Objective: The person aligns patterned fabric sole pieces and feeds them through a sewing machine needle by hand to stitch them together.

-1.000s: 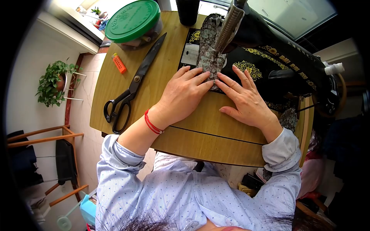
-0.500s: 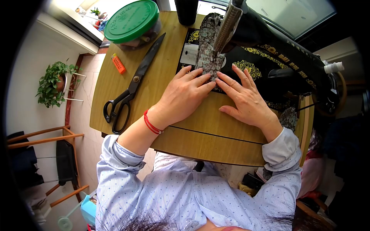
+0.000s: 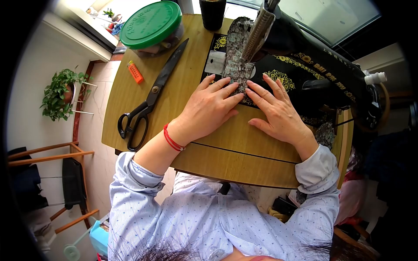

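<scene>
A strip of grey patterned fabric (image 3: pixel 236 52) lies on the bed of a black sewing machine (image 3: pixel 322 71) with gold decoration, passing beside the needle column. My left hand (image 3: pixel 209 106), with a red cord at the wrist, rests flat, its fingertips on the near end of the strip. On the strip's right edge are the index and middle fingertips of my right hand (image 3: pixel 276 113); its fingers are spread and its thumb is over the wooden table. Neither hand grips anything. The metal column partly hides the strip's right side.
Large black scissors (image 3: pixel 154 89) and an orange lighter (image 3: pixel 135 72) lie on the wooden table (image 3: pixel 174 117) at the left. Behind them stands a green-lidded tub (image 3: pixel 150 24). A dark cup (image 3: pixel 213 15) is at the back edge. More patterned fabric (image 3: pixel 325 135) hangs at the right.
The near end of the strip has shifted slightly toward the back under my fingers. My left thumb now shows apart from the fingers. My right hand has hardly moved.
</scene>
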`<state>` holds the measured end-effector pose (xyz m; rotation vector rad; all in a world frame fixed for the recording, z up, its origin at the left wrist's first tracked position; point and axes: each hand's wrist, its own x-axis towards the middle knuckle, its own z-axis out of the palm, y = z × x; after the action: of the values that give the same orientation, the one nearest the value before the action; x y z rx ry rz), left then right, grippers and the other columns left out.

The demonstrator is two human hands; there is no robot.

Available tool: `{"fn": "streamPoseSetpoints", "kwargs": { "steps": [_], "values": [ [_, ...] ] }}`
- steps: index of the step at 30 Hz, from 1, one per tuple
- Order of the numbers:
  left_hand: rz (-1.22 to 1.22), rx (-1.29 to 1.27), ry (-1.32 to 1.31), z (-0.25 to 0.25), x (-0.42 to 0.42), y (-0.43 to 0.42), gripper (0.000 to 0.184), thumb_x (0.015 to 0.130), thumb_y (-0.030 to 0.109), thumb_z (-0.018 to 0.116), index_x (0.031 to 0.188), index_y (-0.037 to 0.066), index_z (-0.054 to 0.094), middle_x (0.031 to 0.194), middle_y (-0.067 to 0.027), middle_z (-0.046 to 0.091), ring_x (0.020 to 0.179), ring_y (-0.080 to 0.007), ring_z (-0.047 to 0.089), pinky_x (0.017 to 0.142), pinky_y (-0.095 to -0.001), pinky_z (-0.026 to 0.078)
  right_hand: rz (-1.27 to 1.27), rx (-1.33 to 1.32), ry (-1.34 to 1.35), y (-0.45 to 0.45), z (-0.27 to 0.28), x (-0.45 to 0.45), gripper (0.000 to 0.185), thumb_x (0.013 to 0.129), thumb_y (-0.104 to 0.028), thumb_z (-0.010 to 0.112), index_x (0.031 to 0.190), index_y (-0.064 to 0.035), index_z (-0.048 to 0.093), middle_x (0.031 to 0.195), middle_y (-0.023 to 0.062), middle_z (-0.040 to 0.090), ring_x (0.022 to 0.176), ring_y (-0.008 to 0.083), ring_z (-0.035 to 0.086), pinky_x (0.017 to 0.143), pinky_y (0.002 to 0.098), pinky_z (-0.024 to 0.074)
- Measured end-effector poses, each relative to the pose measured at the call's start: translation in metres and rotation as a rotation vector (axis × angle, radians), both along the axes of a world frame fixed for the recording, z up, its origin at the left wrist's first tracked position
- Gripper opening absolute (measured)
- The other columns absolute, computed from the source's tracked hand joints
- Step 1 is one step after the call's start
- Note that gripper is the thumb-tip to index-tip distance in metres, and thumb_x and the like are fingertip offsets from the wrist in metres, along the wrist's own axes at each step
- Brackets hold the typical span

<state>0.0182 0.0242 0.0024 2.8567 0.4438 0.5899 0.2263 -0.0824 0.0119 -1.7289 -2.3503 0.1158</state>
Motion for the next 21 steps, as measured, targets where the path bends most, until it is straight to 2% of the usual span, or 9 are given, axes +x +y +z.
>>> {"fn": "streamPoseSetpoints", "kwargs": {
  "steps": [2, 3, 5, 6, 9, 12, 14, 18, 21],
  "values": [
    [0.002, 0.005, 0.003, -0.001, 0.000, 0.000, 0.040, 0.082, 0.025, 0.070, 0.119, 0.010, 0.064, 0.127, -0.0111, 0.060, 0.123, -0.0286, 0.053, 0.105, -0.0484, 0.038, 0.020, 0.086, 0.034, 0.001, 0.004, 0.001, 0.061, 0.081, -0.037, 0.070, 0.131, -0.0059, 0.055, 0.142, 0.0077, 0.047, 0.138, 0.0338, 0.034, 0.116, 0.0495, 0.0233],
    [0.005, 0.010, 0.007, -0.001, 0.001, 0.000, 0.042, 0.082, 0.027, 0.069, 0.120, 0.010, 0.063, 0.128, -0.0111, 0.060, 0.123, -0.0286, 0.053, 0.105, -0.0486, 0.037, 0.021, 0.087, 0.031, 0.001, 0.006, 0.002, 0.061, 0.081, -0.037, 0.070, 0.131, -0.0059, 0.055, 0.142, 0.0077, 0.047, 0.138, 0.0338, 0.034, 0.116, 0.0495, 0.0233],
    [0.004, 0.009, 0.009, -0.004, 0.001, 0.001, 0.043, 0.082, 0.029, 0.069, 0.121, 0.010, 0.063, 0.129, -0.0113, 0.059, 0.124, -0.0287, 0.052, 0.105, -0.0488, 0.037, 0.072, 0.220, 0.068, 0.002, 0.014, 0.004, 0.047, 0.079, -0.029, 0.072, 0.117, -0.0042, 0.063, 0.127, 0.0096, 0.059, 0.121, 0.0316, 0.052, 0.105, 0.0460, 0.0394],
    [0.002, 0.008, 0.013, -0.004, 0.001, 0.001, 0.044, 0.083, 0.031, 0.069, 0.122, 0.011, 0.062, 0.130, -0.0114, 0.058, 0.125, -0.0288, 0.051, 0.106, -0.0490, 0.036, 0.074, 0.223, 0.063, 0.001, 0.018, 0.006, 0.047, 0.079, -0.029, 0.072, 0.117, -0.0042, 0.063, 0.127, 0.0096, 0.059, 0.121, 0.0316, 0.052, 0.105, 0.0460, 0.0394],
    [-0.009, 0.001, 0.017, -0.005, 0.001, 0.002, 0.047, 0.084, 0.036, 0.068, 0.123, 0.010, 0.061, 0.132, -0.0121, 0.057, 0.127, -0.0295, 0.049, 0.107, -0.0499, 0.034, 0.147, 0.373, 0.141, -0.004, 0.040, 0.005, 0.026, 0.077, -0.021, 0.074, 0.095, -0.0034, 0.069, 0.101, 0.0099, 0.068, 0.087, 0.0279, 0.065, 0.076, 0.0383, 0.0524],
    [0.000, 0.002, 0.014, -0.007, 0.002, 0.002, 0.049, 0.085, 0.039, 0.066, 0.124, 0.010, 0.060, 0.133, -0.0125, 0.056, 0.128, -0.0301, 0.047, 0.107, -0.0508, 0.032, 0.079, 0.343, 0.123, -0.020, 0.073, 0.001, 0.024, 0.077, -0.022, 0.074, 0.092, -0.0029, 0.069, 0.097, 0.0108, 0.069, 0.083, 0.0286, 0.066, 0.075, 0.0383, 0.0525],
    [-0.002, 0.002, 0.019, -0.008, 0.001, 0.002, 0.050, 0.085, 0.040, 0.065, 0.125, 0.010, 0.059, 0.134, -0.0127, 0.055, 0.129, -0.0305, 0.046, 0.108, -0.0511, 0.032, 0.066, 0.366, 0.101, -0.030, 0.095, 0.003, 0.024, 0.081, -0.024, 0.071, 0.091, -0.0026, 0.070, 0.096, 0.0114, 0.069, 0.082, 0.0289, 0.066, 0.073, 0.0371, 0.0525],
    [0.003, 0.003, 0.025, -0.008, 0.002, 0.001, 0.053, 0.086, 0.042, 0.064, 0.127, 0.009, 0.057, 0.135, -0.0131, 0.053, 0.131, -0.0310, 0.044, 0.109, -0.0514, 0.030, -0.163, 0.613, 0.164, -0.057, 0.128, 0.027, 0.035, 0.098, -0.029, 0.055, 0.110, 0.0005, 0.068, 0.110, 0.0123, 0.069, 0.101, 0.0233, 0.066, 0.088, 0.0344, 0.0510],
    [0.010, 0.011, 0.035, -0.009, 0.002, 0.001, 0.055, 0.086, 0.043, 0.064, 0.128, 0.008, 0.056, 0.137, -0.0133, 0.052, 0.132, -0.0311, 0.043, 0.109, -0.0515, 0.030, -0.417, 0.740, 0.123, -0.081, 0.142, 0.078, 0.038, 0.103, -0.025, 0.044, 0.121, 0.0018, 0.062, 0.120, 0.0122, 0.066, 0.113, 0.0205, 0.060, 0.099, 0.0340, 0.0436]
  ]
}}
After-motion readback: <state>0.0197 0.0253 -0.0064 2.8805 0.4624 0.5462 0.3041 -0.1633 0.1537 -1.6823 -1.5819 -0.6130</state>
